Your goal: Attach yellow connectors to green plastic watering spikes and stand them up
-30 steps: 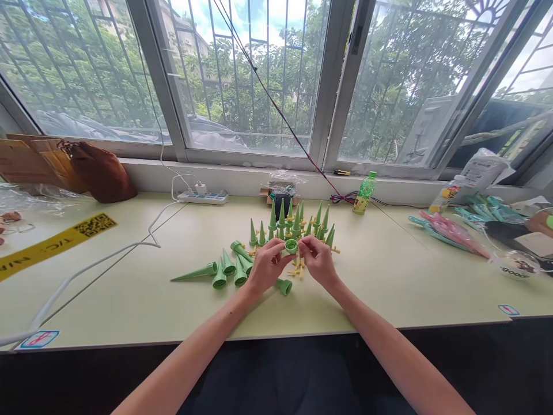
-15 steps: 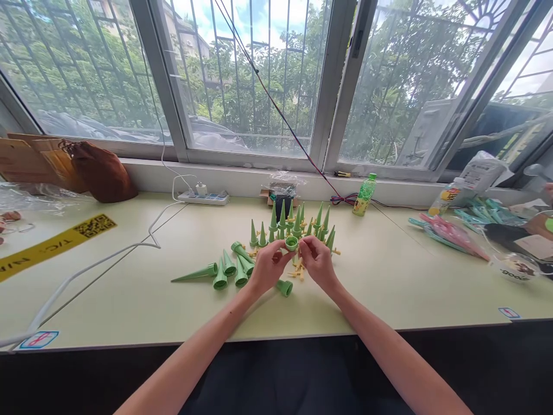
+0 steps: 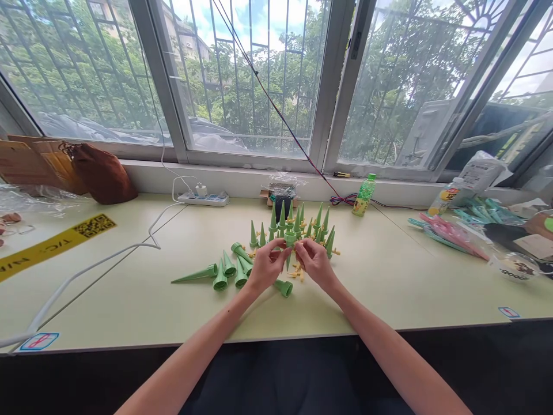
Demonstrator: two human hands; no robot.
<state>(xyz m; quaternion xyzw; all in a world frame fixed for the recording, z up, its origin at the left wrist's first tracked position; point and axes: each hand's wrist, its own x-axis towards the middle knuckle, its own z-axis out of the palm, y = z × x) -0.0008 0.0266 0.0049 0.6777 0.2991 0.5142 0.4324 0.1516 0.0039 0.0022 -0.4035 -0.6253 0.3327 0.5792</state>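
Observation:
My left hand [image 3: 266, 266] pinches a green plastic watering spike [image 3: 290, 237], its wide cup end up and its tip pointing down. Close against the spike's right side, my right hand [image 3: 317, 263] has thumb and fingertips pressed together; what they hold, if anything, is hidden. Behind both hands stand several green spikes [image 3: 253, 236] on their wide ends, many with small yellow valves. Loose yellow valves [image 3: 298, 273] lie on the table just below my fingers. To the left are several spikes [image 3: 220, 280] without visible valves, some lying; one more spike [image 3: 285, 287] lies beside my left wrist.
A green-capped bottle [image 3: 364, 196], a power strip [image 3: 204, 198] and a small box [image 3: 283, 206] stand along the window wall. A white cable [image 3: 108, 262] crosses the table [image 3: 389, 300] at left. Plastic packets [image 3: 453, 233] and a cup [image 3: 516, 267] sit at right.
The held spike has tilted from its opening facing me to nearly upright, cup on top. Both hands stay close together in about the same place.

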